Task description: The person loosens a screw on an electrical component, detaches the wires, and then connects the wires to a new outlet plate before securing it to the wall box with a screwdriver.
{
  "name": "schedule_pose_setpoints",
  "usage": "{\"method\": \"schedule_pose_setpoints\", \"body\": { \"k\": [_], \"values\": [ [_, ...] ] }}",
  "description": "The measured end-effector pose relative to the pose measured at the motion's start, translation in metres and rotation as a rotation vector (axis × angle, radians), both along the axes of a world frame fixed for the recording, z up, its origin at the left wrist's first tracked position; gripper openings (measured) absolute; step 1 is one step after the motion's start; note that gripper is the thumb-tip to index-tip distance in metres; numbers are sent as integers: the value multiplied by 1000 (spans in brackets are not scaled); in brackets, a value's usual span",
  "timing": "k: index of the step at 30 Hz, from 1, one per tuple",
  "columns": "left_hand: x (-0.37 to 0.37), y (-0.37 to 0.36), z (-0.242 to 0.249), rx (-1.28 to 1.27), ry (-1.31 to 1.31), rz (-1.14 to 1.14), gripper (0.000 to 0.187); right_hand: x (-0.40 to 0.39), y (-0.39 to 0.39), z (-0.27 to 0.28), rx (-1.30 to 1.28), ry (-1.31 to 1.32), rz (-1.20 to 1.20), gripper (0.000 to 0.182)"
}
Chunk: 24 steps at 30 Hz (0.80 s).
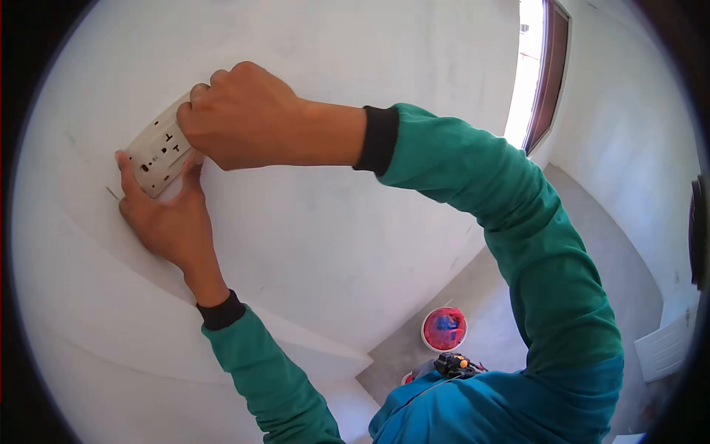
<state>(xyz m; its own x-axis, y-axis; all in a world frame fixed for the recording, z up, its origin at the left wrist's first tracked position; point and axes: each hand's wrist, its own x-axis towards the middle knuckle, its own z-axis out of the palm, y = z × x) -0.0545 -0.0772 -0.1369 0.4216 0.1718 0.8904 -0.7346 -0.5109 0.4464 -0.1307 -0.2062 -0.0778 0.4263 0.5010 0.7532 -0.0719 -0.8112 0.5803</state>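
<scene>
While both hands press a socket plate (pixel 157 150), a red-filled bucket (pixel 444 328) stands below.

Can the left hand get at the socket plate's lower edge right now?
Probably yes: the left hand already cups the socket plate from below against the wall, while the right hand covers only its upper right end.

White socket plate (pixel 157 150) with black slots — on a white wall (pixel 333 237); teal sleeves (pixel 518 214), black cuffs — red bucket (pixel 444 328)
</scene>
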Motion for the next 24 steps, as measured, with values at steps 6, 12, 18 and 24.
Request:
{"method": "schedule_pose_setpoints", "body": {
  "k": [6,12,18,24],
  "values": [
    [-1,-1,-4,0,-50,14,87,-2,2,-3,21,93,-184,25],
    [1,-1,-4,-14,-74,9,88,-5,6,-3,81,129,-199,19],
    [2,-1,-2,3,-84,36,89,-4,9,2,29,78,-200,18],
    [-2,0,-3,-4,-68,22,88,-11,11,2,7,57,-194,17]
  ]
}}
